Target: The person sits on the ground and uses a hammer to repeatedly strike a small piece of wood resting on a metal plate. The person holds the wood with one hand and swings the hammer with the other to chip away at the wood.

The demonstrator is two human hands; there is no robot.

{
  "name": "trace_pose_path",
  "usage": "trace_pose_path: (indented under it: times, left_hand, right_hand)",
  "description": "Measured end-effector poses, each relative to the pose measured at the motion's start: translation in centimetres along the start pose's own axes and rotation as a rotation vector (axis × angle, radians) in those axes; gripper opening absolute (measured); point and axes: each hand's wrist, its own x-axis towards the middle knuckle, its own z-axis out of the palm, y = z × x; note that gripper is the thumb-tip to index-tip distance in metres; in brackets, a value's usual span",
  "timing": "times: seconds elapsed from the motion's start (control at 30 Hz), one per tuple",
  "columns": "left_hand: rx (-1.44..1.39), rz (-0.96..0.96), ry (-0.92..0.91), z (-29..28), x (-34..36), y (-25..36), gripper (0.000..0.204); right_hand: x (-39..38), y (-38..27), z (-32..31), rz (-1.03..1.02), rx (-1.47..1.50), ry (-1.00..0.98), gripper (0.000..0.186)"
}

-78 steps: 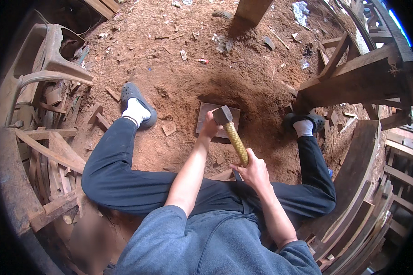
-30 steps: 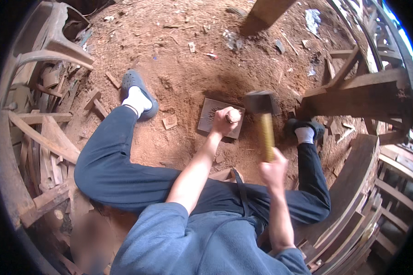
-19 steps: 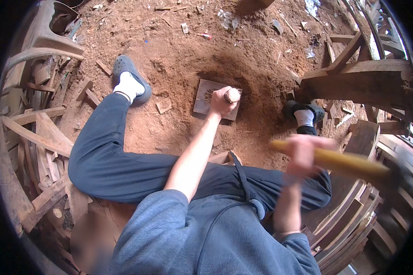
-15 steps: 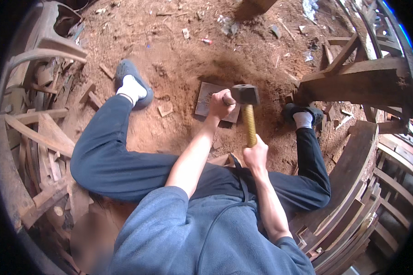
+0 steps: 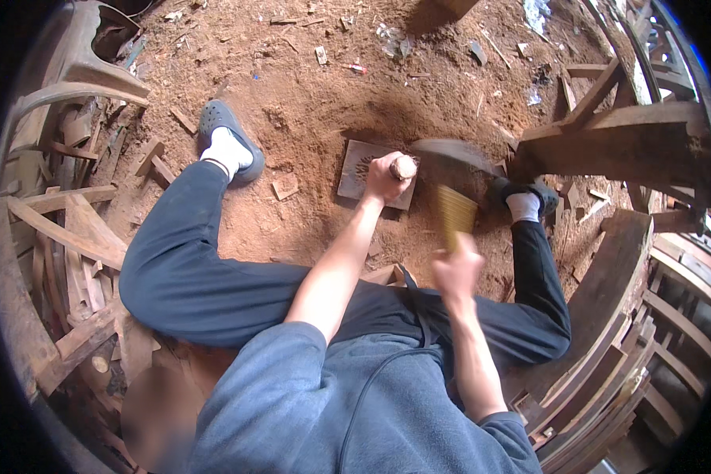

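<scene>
My left hand (image 5: 386,178) is wrapped round an upright round tool (image 5: 404,167), whose pale, battered top faces up, over a square board (image 5: 354,175) on the ground. A dark, spiky pattern shows on the board, partly hidden by that hand; the tool's lower end is hidden. My right hand (image 5: 458,265) grips the yellow handle (image 5: 456,213) of a hammer, smeared by motion. Its dark head (image 5: 454,154) is a streak just right of the tool's top.
My outstretched legs flank the board on loose sawdust (image 5: 308,103). Wood scraps and curved pieces (image 5: 67,237) pile at left, beside a chair-like frame (image 5: 95,47). A heavy timber frame (image 5: 616,150) and stacked planks (image 5: 584,300) stand at right, a post (image 5: 446,12) at top.
The hammer swung out low to the right and back over the tool, and its head has since shifted a little rightward off the tool's top. My left hand stays on the tool.
</scene>
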Motion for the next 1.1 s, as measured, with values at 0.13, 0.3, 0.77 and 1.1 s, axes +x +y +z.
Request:
trace_pose_path:
  times: [0.13, 0.3, 0.77, 1.1]
  left_hand:
    - [0.011, 0.253, 0.053, 0.4, -0.2, -0.4, 0.021]
    - [0.021, 0.082, -0.025, 1.1, 0.1, -1.0, 0.025]
    - [-0.027, 0.19, -0.023, 1.3, -0.5, -1.0, 0.029]
    - [-0.001, 0.073, -0.022, 1.5, 0.2, -0.3, 0.027]
  right_hand:
    - [1.2, 2.8, 0.1, 0.058, 0.374, 0.038, 0.018]
    - [-0.9, 2.8, -13.3, -0.039, 0.64, 0.482, 0.015]
    - [0.1, 6.1, -5.6, 0.098, 0.502, 0.028, 0.019]
    - [0.6, -0.1, -4.5, -0.068, 0.263, 0.255, 0.016]
